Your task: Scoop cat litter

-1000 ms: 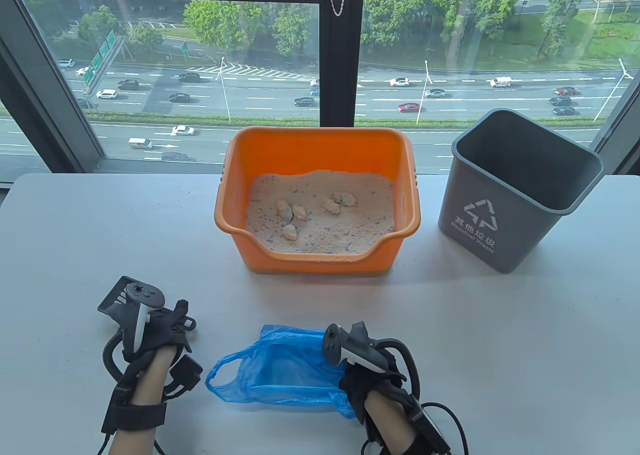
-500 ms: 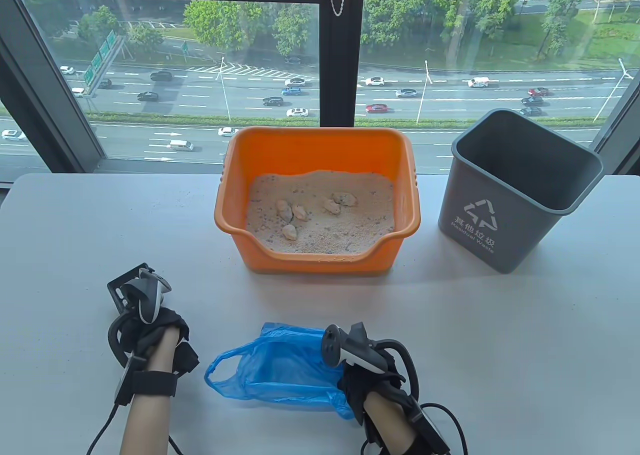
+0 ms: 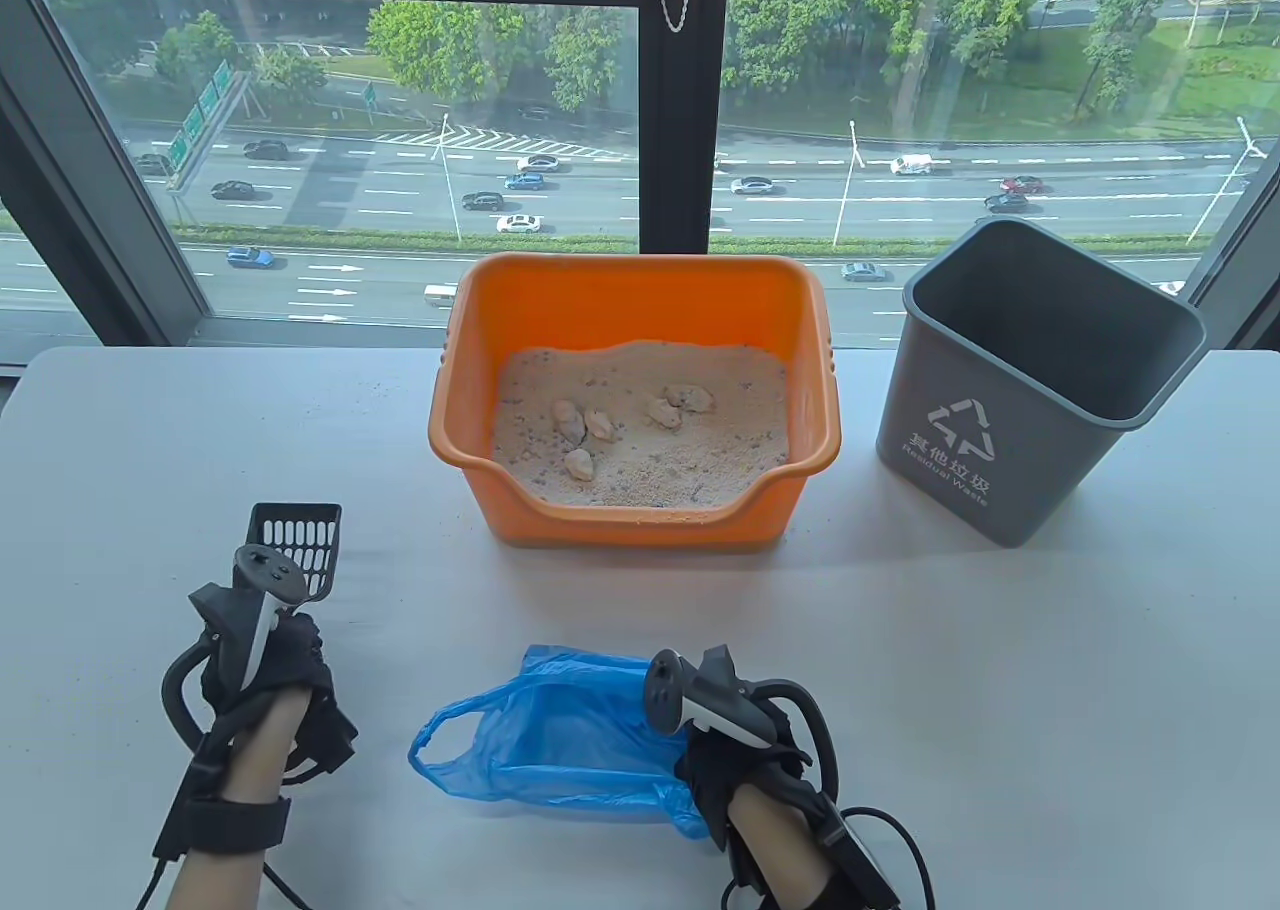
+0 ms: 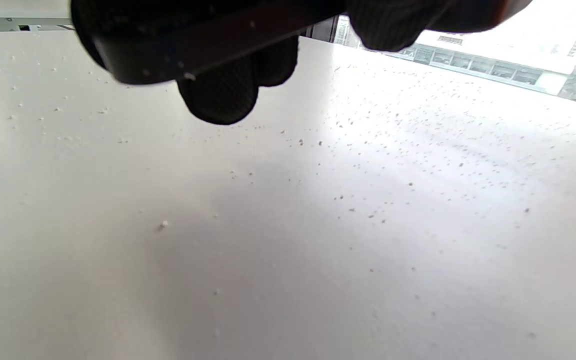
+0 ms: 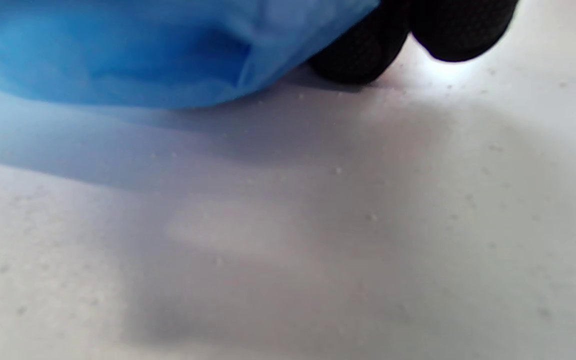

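Beyond the left hand's (image 3: 265, 665) clenched fingers (image 4: 223, 95) jutted the black slotted plastic scoop (image 3: 297, 540) they held, clear of the white table (image 3: 1000, 670). Well ahead sat the orange plastic litter box (image 3: 632, 400). Right hand (image 3: 745, 760) gripped the crumpled blue plastic bag (image 3: 545, 740), fingertips (image 5: 363, 55) touching the tabletop.

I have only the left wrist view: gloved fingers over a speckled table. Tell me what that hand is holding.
Observer: The left hand grips a black slotted scoop, its head pointing toward the window.
Operator: Give me the litter's position.
Observer: An orange litter box sits ahead and to the right of the scoop, with pale clumps on the litter.
Operator: Report the other hand.
Observer: The right hand holds a blue plastic bag lying on the table.
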A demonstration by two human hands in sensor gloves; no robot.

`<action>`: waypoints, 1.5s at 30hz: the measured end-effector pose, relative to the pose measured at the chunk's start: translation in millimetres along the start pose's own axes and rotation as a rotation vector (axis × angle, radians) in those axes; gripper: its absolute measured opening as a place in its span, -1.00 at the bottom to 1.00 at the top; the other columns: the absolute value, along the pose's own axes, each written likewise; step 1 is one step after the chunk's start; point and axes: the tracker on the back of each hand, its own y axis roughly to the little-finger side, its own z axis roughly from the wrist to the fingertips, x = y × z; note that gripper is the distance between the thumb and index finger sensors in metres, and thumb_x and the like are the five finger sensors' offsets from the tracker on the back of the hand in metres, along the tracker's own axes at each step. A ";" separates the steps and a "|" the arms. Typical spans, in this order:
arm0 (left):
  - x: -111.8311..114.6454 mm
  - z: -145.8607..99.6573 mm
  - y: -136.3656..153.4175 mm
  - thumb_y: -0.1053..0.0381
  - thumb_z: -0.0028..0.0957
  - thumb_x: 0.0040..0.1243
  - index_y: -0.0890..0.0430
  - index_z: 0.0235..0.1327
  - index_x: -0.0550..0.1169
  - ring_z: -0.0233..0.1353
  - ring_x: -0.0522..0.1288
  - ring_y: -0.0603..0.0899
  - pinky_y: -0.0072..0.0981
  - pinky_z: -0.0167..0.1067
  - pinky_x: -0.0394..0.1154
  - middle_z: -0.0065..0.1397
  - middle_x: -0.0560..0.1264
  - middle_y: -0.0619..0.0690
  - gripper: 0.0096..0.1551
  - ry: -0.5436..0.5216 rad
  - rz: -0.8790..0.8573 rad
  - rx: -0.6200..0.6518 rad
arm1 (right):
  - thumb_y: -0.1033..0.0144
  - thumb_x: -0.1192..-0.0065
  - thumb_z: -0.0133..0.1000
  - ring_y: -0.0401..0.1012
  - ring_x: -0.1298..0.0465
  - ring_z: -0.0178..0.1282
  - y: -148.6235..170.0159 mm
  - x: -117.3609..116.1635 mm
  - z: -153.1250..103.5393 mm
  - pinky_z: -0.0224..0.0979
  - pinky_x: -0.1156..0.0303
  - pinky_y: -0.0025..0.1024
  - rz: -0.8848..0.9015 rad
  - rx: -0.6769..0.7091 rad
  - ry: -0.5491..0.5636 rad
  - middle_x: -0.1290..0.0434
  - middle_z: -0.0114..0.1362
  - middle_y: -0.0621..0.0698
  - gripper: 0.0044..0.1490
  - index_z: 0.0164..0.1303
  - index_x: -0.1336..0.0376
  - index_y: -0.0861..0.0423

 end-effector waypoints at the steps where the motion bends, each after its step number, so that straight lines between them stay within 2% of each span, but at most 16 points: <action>1: -5.4 -8.2 -0.2 -0.15 0.13 0.10 0.12 0.34 0.11 0.25 0.63 0.18 0.08 0.19 0.50 0.35 0.46 0.07 -0.30 -0.001 -0.025 0.064 | 0.16 -0.33 -0.11 -0.13 -0.40 0.12 0.0 0.0 0.1 0.20 -0.36 -0.09 0.000 0.000 0.000 -0.09 0.44 0.23 -0.03 0.46 0.09 -0.10; 4: -21.5 -40.3 -8.1 -0.12 0.16 0.08 0.20 0.34 0.08 0.07 0.62 0.06 0.06 0.13 0.51 0.30 0.45 0.06 -0.28 -0.009 -0.067 0.284 | 0.16 -0.33 -0.11 -0.13 -0.40 0.12 0.2 -0.1 0.2 0.20 -0.36 -0.09 0.001 0.001 -0.001 -0.09 0.44 0.23 -0.03 0.46 0.09 -0.10; 5: -26.4 -51.7 -14.7 -0.12 0.17 0.06 0.19 0.35 0.06 0.00 0.61 0.01 0.03 0.11 0.51 0.28 0.45 0.05 -0.29 0.009 -0.064 0.406 | 0.16 -0.33 -0.11 -0.13 -0.40 0.12 0.2 -0.2 0.3 0.20 -0.36 -0.09 0.002 0.002 -0.001 -0.09 0.44 0.24 -0.03 0.46 0.09 -0.10; 8: -37.2 -79.5 -37.7 -0.12 0.19 0.04 0.23 0.35 0.05 -0.14 0.57 -0.11 -0.08 0.01 0.55 0.24 0.46 0.01 -0.28 0.000 -0.050 0.558 | 0.16 -0.32 -0.11 -0.13 -0.40 0.12 0.0 -0.3 0.3 0.20 -0.36 -0.09 0.000 0.003 -0.001 -0.09 0.44 0.24 -0.03 0.46 0.09 -0.09; 11: -46.7 -98.6 -69.8 -0.15 0.19 0.04 0.24 0.35 0.08 -0.24 0.56 -0.17 -0.22 -0.12 0.60 0.19 0.49 -0.02 -0.27 -0.031 -0.028 0.657 | 0.16 -0.32 -0.10 -0.13 -0.40 0.12 -0.1 -0.4 0.4 0.20 -0.36 -0.09 -0.001 0.004 0.000 -0.09 0.44 0.24 -0.03 0.46 0.09 -0.09; 15: -51.7 -99.2 -123.6 -0.16 0.19 0.07 0.26 0.33 0.15 -0.35 0.57 -0.20 -0.37 -0.33 0.64 0.12 0.55 -0.04 -0.29 0.027 -0.026 0.692 | 0.16 -0.32 -0.10 -0.13 -0.40 0.12 0.3 -0.6 0.7 0.20 -0.36 -0.09 0.003 0.007 0.000 -0.09 0.44 0.24 -0.03 0.46 0.09 -0.09; 20: -43.5 -76.8 -194.8 -0.18 0.17 0.15 0.31 0.26 0.28 -0.47 0.60 -0.22 -0.48 -0.53 0.65 -0.01 0.64 -0.03 -0.30 0.148 0.013 0.582 | 0.16 -0.32 -0.10 -0.13 -0.40 0.11 0.8 -1.4 1.1 0.20 -0.36 -0.09 0.013 0.012 0.001 -0.09 0.44 0.24 -0.03 0.46 0.09 -0.09; 24: -36.3 -61.4 -237.2 -0.17 0.16 0.21 0.35 0.22 0.36 -0.52 0.62 -0.19 -0.48 -0.61 0.65 -0.09 0.69 0.03 -0.31 0.232 0.076 0.455 | 0.16 -0.32 -0.10 -0.13 -0.40 0.11 1.2 -1.7 1.3 0.19 -0.36 -0.09 0.018 0.014 0.001 -0.08 0.44 0.24 -0.03 0.46 0.09 -0.09; 28: -29.9 -51.2 -274.0 -0.14 0.15 0.27 0.38 0.20 0.42 -0.55 0.65 -0.15 -0.48 -0.65 0.64 -0.12 0.72 0.09 -0.32 0.193 0.200 0.304 | 0.16 -0.32 -0.10 -0.13 -0.40 0.11 1.3 -1.9 1.5 0.19 -0.36 -0.09 0.021 0.017 -0.001 -0.08 0.44 0.25 -0.03 0.46 0.09 -0.08; 31: -22.4 -40.0 -289.0 -0.13 0.15 0.30 0.40 0.18 0.44 -0.55 0.65 -0.13 -0.49 -0.67 0.63 -0.12 0.72 0.12 -0.32 0.188 0.270 0.188 | 0.16 -0.32 -0.10 -0.13 -0.40 0.10 1.3 -1.7 1.6 0.19 -0.36 -0.09 0.022 0.018 -0.004 -0.08 0.44 0.25 -0.03 0.46 0.09 -0.08; 35: -7.2 -25.7 -303.5 -0.13 0.13 0.32 0.41 0.17 0.45 -0.54 0.65 -0.12 -0.48 -0.67 0.62 -0.11 0.72 0.11 -0.31 0.262 0.308 0.128 | 0.17 -0.32 -0.10 -0.13 -0.40 0.10 1.4 -2.0 1.8 0.19 -0.36 -0.10 0.026 0.022 -0.004 -0.08 0.43 0.26 -0.03 0.46 0.09 -0.07; 45: 2.2 -3.7 -317.4 -0.15 0.12 0.31 0.36 0.21 0.46 -0.52 0.63 -0.10 -0.44 -0.61 0.59 -0.22 0.69 0.12 -0.31 0.279 0.302 0.095 | 0.17 -0.31 -0.09 -0.14 -0.40 0.09 0.7 -2.7 2.0 0.18 -0.36 -0.10 0.023 0.027 0.003 -0.08 0.43 0.28 -0.03 0.46 0.10 -0.05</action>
